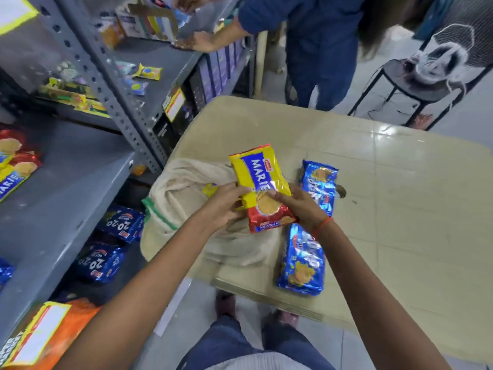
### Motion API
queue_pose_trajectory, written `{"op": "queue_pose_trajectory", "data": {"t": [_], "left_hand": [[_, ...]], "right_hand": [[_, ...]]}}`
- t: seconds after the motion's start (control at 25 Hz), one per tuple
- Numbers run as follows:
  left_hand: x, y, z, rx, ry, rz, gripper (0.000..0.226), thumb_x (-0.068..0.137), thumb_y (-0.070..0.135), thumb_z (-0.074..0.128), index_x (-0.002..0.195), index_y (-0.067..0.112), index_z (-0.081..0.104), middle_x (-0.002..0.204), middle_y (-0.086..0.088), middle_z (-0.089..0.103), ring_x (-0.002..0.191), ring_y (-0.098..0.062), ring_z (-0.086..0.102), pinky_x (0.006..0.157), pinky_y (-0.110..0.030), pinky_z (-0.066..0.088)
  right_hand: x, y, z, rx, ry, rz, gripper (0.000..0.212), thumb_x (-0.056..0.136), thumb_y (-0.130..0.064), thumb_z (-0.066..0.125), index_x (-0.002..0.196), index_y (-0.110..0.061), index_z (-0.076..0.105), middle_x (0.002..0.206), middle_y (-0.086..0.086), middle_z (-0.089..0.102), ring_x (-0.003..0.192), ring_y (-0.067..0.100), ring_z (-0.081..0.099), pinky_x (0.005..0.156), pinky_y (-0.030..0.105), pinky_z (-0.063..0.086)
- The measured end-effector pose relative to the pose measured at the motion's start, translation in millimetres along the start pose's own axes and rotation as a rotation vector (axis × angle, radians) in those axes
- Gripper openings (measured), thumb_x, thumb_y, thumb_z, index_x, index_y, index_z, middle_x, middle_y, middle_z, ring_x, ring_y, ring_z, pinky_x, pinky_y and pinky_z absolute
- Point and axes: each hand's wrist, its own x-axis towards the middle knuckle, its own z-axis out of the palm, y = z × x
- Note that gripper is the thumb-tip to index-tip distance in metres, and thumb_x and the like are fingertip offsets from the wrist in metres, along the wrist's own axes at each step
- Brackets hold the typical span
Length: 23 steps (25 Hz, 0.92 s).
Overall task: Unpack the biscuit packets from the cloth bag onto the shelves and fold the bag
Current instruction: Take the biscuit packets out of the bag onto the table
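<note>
A yellow, blue and red Marie biscuit packet (260, 180) is held above the cream cloth bag (181, 198) on the beige table (386, 196). My left hand (226, 204) grips its left edge and my right hand (301, 204) grips its right side. A corner of another yellow packet (210, 188) shows at the bag's mouth. Two blue biscuit packets lie on the table right of the bag, one far (320, 185) and one near (301, 260). More Marie packets (14, 164) lie on the grey shelf (66, 182) at left.
Blue 20-20 packets (120, 222) sit on a lower shelf. A slotted grey upright (120, 102) stands between the shelves and the table. Another person in blue (320, 49) works at the far shelves. A black stool (416, 94) stands at the back right.
</note>
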Motion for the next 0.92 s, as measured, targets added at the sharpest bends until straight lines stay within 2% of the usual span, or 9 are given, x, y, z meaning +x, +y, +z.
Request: {"op": "queue_pose_trajectory", "data": {"t": [0.12, 0.24, 0.32, 0.4, 0.48, 0.6, 0.72, 0.84, 0.92], "left_hand": [[20.9, -21.0, 71.2, 0.012, -0.028, 0.08, 0.031, 0.093, 0.004, 0.052, 0.123, 0.0, 0.053, 0.106, -0.013, 0.063, 0.071, -0.016, 0.062, 0.054, -0.022, 0.057], [52.9, -44.1, 146.1, 0.096, -0.054, 0.095, 0.031, 0.093, 0.003, 0.051, 0.124, 0.0, 0.052, 0.12, -0.02, 0.062, 0.08, -0.024, 0.063, 0.073, -0.034, 0.057], [73.7, -57.5, 191.9, 0.216, -0.07, 0.104, 0.03, 0.093, 0.002, 0.051, 0.123, 0.003, 0.054, 0.122, -0.021, 0.063, 0.089, -0.027, 0.063, 0.086, -0.043, 0.053], [90.7, -67.0, 227.8, 0.343, -0.117, 0.098, 0.032, 0.091, -0.001, 0.048, 0.123, 0.004, 0.054, 0.117, -0.019, 0.064, 0.081, -0.023, 0.063, 0.078, -0.039, 0.054], [104.9, -74.1, 254.8, 0.363, -0.184, 0.037, 0.037, 0.089, -0.007, 0.046, 0.124, 0.002, 0.052, 0.122, -0.025, 0.061, 0.077, -0.021, 0.061, 0.074, -0.037, 0.053], [121.3, -83.5, 275.4, 0.43, -0.221, -0.038, 0.045, 0.087, -0.01, 0.047, 0.13, 0.003, 0.046, 0.129, -0.025, 0.057, 0.093, -0.03, 0.063, 0.076, -0.037, 0.053], [131.2, -84.7, 278.3, 0.488, -0.266, -0.046, 0.051, 0.086, -0.009, 0.051, 0.133, 0.006, 0.041, 0.129, -0.021, 0.057, 0.104, -0.029, 0.062, 0.074, -0.034, 0.055], [126.2, -81.4, 271.8, 0.591, -0.255, -0.004, 0.049, 0.087, -0.005, 0.051, 0.133, 0.006, 0.042, 0.131, -0.02, 0.056, 0.113, -0.032, 0.059, 0.086, -0.037, 0.056], [115.3, -75.9, 254.1, 0.63, -0.142, 0.119, 0.042, 0.087, 0.001, 0.05, 0.128, 0.006, 0.047, 0.127, -0.019, 0.057, 0.11, -0.029, 0.059, 0.07, -0.024, 0.054]], "right_hand": [[-15.3, 6.1, -56.6, -0.017, 0.128, -0.062, 0.03, 0.086, -0.02, 0.066, 0.114, -0.009, 0.064, 0.109, 0.014, 0.071, 0.089, 0.025, 0.07, 0.082, 0.038, 0.059], [-27.2, 17.8, -116.2, 0.007, 0.402, -0.101, 0.024, 0.085, -0.018, 0.068, 0.108, -0.011, 0.066, 0.107, 0.018, 0.071, 0.085, 0.026, 0.068, 0.082, 0.041, 0.056], [-30.5, 30.5, -154.8, 0.041, 0.575, -0.111, 0.035, 0.084, -0.017, 0.069, 0.116, -0.007, 0.06, 0.109, 0.015, 0.068, 0.091, 0.026, 0.067, 0.085, 0.041, 0.055], [-28.8, 43.3, -189.4, 0.039, 0.697, -0.075, 0.043, 0.085, -0.017, 0.068, 0.124, -0.004, 0.054, 0.118, 0.019, 0.065, 0.104, 0.032, 0.065, 0.093, 0.047, 0.053], [-21.8, 53.4, -218.1, 0.019, 0.736, -0.029, 0.037, 0.088, -0.015, 0.063, 0.122, -0.002, 0.056, 0.12, 0.023, 0.064, 0.107, 0.038, 0.063, 0.094, 0.054, 0.051], [-7.8, 63.1, -245.0, -0.008, 0.738, 0.037, 0.03, 0.093, -0.01, 0.053, 0.122, -0.005, 0.059, 0.121, 0.024, 0.064, 0.107, 0.041, 0.062, 0.094, 0.059, 0.049], [-1.7, 67.0, -249.9, -0.072, 0.728, 0.093, 0.033, 0.094, -0.008, 0.046, 0.125, -0.006, 0.057, 0.123, 0.022, 0.063, 0.111, 0.039, 0.061, 0.098, 0.054, 0.049], [-0.8, 57.8, -235.6, -0.275, 0.809, 0.101, 0.031, 0.092, -0.009, 0.051, 0.122, 0.0, 0.055, 0.125, 0.024, 0.059, 0.116, 0.039, 0.056, 0.099, 0.044, 0.048], [1.7, 42.0, -211.6, -0.423, 0.847, 0.024, 0.038, 0.092, -0.01, 0.052, 0.128, 0.002, 0.05, 0.133, 0.022, 0.053, 0.124, 0.036, 0.049, 0.103, 0.041, 0.041]]}}
